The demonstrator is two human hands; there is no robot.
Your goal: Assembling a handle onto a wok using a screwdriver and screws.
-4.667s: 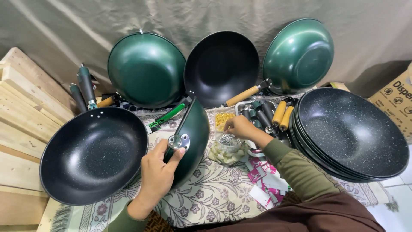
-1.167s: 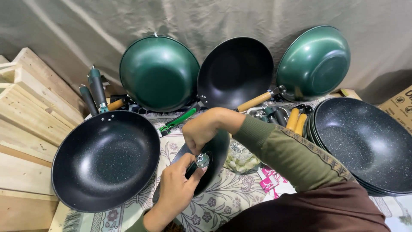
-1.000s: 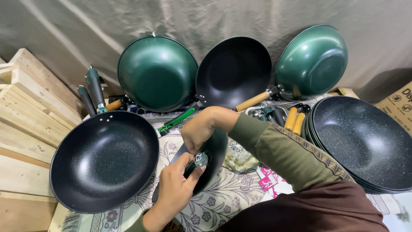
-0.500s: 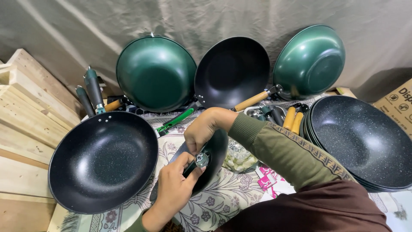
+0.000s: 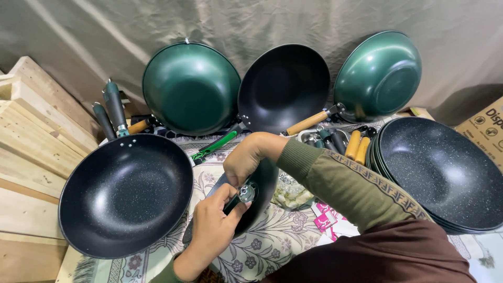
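Observation:
A dark wok (image 5: 263,183) with a green outside stands tilted on its edge on the patterned cloth (image 5: 262,251) in front of me. My left hand (image 5: 212,226) grips its dark handle, where a shiny metal bracket (image 5: 246,193) joins handle to rim. My right hand (image 5: 245,157) reaches across from the right in an olive sleeve and holds the wok's upper rim right above that bracket. The hands hide most of the wok's inside.
A large black speckled wok (image 5: 126,195) lies left. Two green woks (image 5: 191,88) (image 5: 378,76) and a black one (image 5: 284,88) lean on the curtain behind. A stack of speckled pans (image 5: 443,173) sits right, loose handles (image 5: 356,144) behind, wooden planks (image 5: 31,136) left, a cardboard box (image 5: 484,128) far right.
Earlier my right hand was at the small parts on the right. It then crossed over to the wok's rim. In the last second both hands have barely moved.

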